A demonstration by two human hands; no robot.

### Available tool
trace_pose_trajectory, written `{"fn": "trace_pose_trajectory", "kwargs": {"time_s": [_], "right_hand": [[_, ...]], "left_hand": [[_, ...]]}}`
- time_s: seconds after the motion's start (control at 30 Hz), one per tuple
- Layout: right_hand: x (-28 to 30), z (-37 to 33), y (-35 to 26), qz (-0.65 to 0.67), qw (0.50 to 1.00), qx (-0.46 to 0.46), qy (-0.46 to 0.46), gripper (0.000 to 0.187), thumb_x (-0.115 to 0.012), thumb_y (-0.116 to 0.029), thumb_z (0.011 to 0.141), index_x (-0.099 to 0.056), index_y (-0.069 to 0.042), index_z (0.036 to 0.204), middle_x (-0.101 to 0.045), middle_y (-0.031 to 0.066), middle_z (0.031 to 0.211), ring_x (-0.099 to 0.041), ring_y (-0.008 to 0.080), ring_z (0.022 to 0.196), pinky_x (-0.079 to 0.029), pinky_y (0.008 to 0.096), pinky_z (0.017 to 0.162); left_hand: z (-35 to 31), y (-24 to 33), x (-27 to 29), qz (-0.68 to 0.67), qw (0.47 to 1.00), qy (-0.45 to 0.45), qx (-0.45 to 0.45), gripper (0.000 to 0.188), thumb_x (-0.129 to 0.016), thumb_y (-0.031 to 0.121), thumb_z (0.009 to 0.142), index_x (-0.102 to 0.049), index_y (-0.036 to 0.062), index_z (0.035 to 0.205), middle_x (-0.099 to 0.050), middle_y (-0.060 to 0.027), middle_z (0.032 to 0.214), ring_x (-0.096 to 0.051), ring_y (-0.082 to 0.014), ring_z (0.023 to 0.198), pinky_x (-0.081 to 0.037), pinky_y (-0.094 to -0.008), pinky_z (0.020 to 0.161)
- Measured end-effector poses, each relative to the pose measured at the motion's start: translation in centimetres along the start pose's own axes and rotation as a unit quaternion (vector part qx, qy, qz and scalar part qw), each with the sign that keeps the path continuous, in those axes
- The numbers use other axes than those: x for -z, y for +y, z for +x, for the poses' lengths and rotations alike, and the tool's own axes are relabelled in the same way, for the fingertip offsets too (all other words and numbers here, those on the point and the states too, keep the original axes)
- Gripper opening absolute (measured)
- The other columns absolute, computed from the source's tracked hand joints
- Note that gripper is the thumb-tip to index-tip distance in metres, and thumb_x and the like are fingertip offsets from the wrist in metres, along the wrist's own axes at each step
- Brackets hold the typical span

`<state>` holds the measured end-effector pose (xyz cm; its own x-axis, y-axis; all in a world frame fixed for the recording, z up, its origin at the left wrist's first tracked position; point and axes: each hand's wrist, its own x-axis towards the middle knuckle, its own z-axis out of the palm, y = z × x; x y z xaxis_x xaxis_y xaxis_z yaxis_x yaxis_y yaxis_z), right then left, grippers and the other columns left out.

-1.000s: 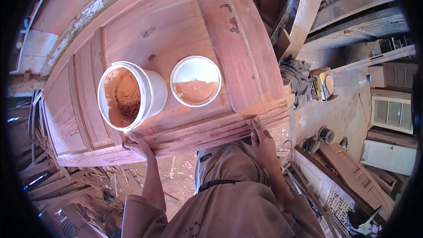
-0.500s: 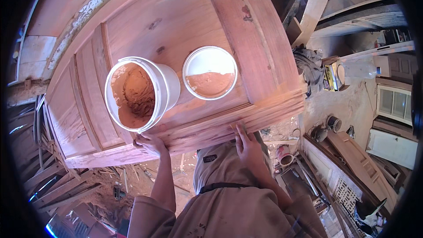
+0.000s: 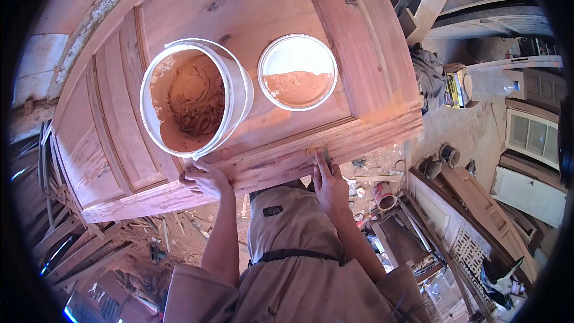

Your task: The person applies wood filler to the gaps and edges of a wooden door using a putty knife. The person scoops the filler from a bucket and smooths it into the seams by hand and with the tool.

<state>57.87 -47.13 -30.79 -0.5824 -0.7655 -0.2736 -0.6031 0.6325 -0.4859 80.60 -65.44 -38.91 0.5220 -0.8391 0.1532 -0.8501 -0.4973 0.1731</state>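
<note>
A panelled wooden door (image 3: 257,170) lies flat before me. On it stands a white bucket (image 3: 244,93), tilted-looking in this view, part filled with orange-brown paste (image 3: 194,98). Its round white lid (image 3: 299,60) rests to the right, with paste smeared over the lower half. My left hand (image 3: 206,179) lies at the door's near edge below the bucket, fingers apart and touching the wood. Farther right along that edge, my right hand (image 3: 329,185) has its fingers bent against the wood. A thin dark piece shows at its fingertips, too small to name.
Wood scraps (image 3: 60,203) are heaped at the left. On the right, a small bucket (image 3: 384,195) stands on the littered ground, near leaning door panels (image 3: 484,221). A grey cloth (image 3: 427,75) and a clear bottle (image 3: 499,87) are beyond the door's right end.
The view has shifted, so the door, bucket and lid sit higher in the picture. Both hands stay at about the same places along the near edge; the right hand's fingers are drawn closer together.
</note>
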Motion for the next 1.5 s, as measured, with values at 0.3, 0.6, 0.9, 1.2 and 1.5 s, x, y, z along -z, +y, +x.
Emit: {"fn": "trace_pose_trajectory", "kwargs": {"time_s": [0.3,0.6,0.9,1.2,1.5], "right_hand": [[1.9,0.7,0.9,0.028,1.0,-0.001,0.002,0.046,-0.059,-0.02,0.094,-0.051,-0.023,0.14,-0.057,0.0211,0.077,-0.061,0.0414,0.063,-0.051,0.0493,0.055],[2.1,1.5,4.6,0.015,0.997,0.065,0.043,0.05,-0.06,-0.023,0.093,-0.049,-0.023,0.141,-0.06,0.0231,0.083,-0.062,0.0416,0.063,-0.053,0.0503,0.056],[3.1,1.5,5.6,0.012,0.995,0.055,0.083,0.045,-0.062,-0.019,0.093,-0.054,-0.018,0.137,-0.058,0.021,0.074,-0.06,0.0387,0.06,-0.05,0.0476,0.057],[4.6,2.6,7.6,0.013,0.997,0.015,0.075,0.048,-0.061,-0.018,0.094,-0.051,-0.022,0.14,-0.058,0.0203,0.075,-0.062,0.0382,0.063,-0.05,0.047,0.055],[5.4,2.9,9.2,0.031,0.999,-0.025,0.027,0.047,-0.059,-0.019,0.095,-0.05,-0.026,0.141,-0.059,0.0202,0.079,-0.062,0.0391,0.063,-0.05,0.0491,0.055]], "left_hand": [[-0.2,0.8,0.8,-0.012,1.0,-0.008,-0.005,0.059,-0.036,0.049,0.1,-0.045,-0.0038,0.126,-0.034,-0.0257,0.141,-0.034,-0.0393,0.133,-0.028,-0.0574,0.104],[-0.2,0.1,-0.1,-0.001,1.0,0.022,-0.009,0.064,-0.037,0.054,0.098,-0.045,-0.0035,0.125,-0.035,-0.0237,0.139,-0.038,-0.0403,0.129,-0.029,-0.0564,0.105],[-0.2,0.0,0.0,-0.004,1.0,-0.002,-0.003,0.064,-0.038,0.052,0.099,-0.043,-0.0055,0.127,-0.034,-0.0305,0.141,-0.037,-0.044,0.13,-0.028,-0.0572,0.106],[0.0,0.1,0.2,-0.027,0.999,-0.007,-0.023,0.065,-0.04,0.055,0.098,-0.045,-0.0045,0.123,-0.037,-0.0273,0.138,-0.04,-0.0437,0.126,-0.031,-0.0562,0.104],[0.1,-0.3,-0.2,-0.01,1.0,0.003,0.0,0.06,-0.039,0.055,0.098,-0.048,0.0004,0.122,-0.038,-0.0265,0.138,-0.041,-0.0422,0.127,-0.032,-0.055,0.103]]}}
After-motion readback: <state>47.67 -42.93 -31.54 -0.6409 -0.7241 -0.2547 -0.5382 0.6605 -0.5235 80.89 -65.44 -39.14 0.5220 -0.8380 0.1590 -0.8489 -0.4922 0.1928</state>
